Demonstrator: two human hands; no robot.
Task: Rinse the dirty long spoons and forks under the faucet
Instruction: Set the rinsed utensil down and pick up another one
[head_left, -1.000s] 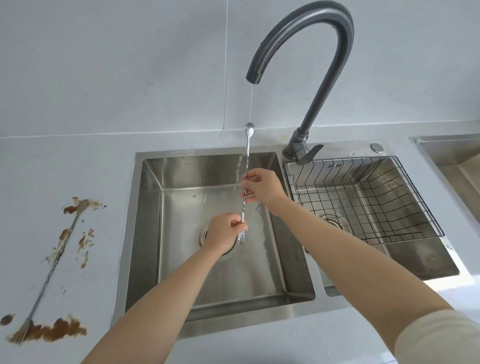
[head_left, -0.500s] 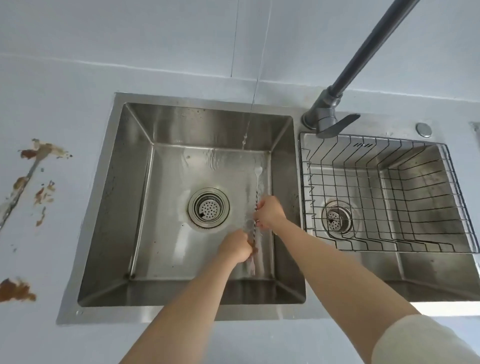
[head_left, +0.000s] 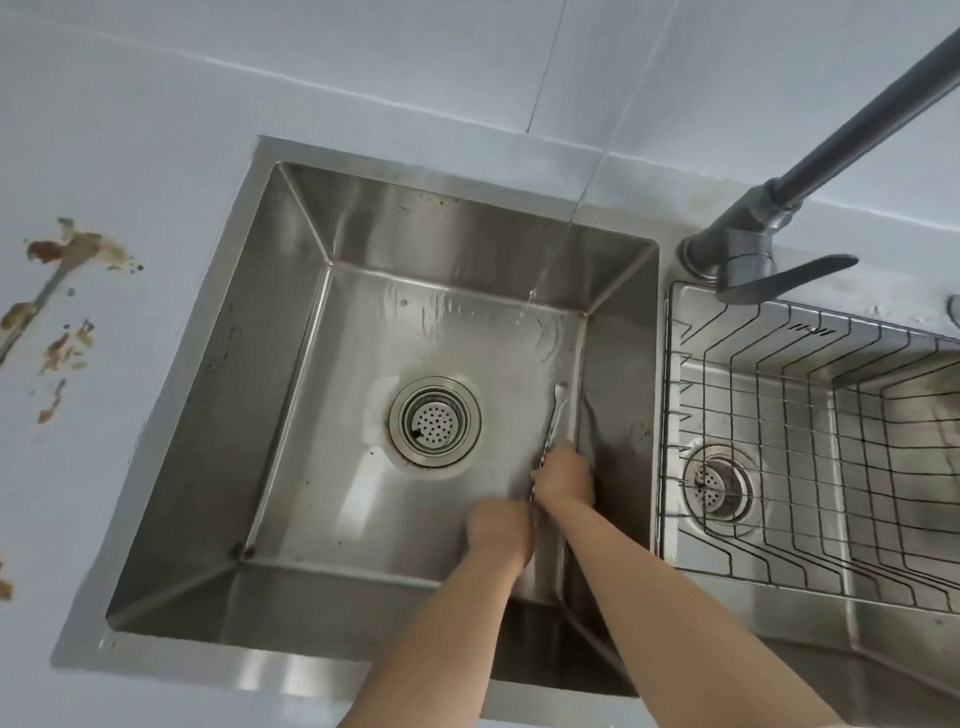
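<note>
Both my hands hold one long thin metal spoon (head_left: 555, 410) low in the left sink basin (head_left: 291, 395), near its right wall. My right hand (head_left: 566, 475) grips the middle of the handle, and my left hand (head_left: 498, 525) is closed over its lower end, which is hidden. The small bowl end points away from me. A thin stream of water (head_left: 563, 239) falls from the dark grey faucet (head_left: 769, 249) and lands on the basin floor beyond the spoon. A second dirty long utensil (head_left: 31, 312) lies on the counter at the far left among brown smears.
The round drain strainer (head_left: 435, 421) sits mid-basin, left of my hands. A black wire rack (head_left: 810, 441) fills the right basin. Brown sauce stains (head_left: 67, 343) spot the white counter at the left. The faucet lever (head_left: 795, 273) points right.
My hands have lowered the spoon from under the faucet stream down to the right side of the basin floor. The view has tilted downward, so the faucet spout is out of frame.
</note>
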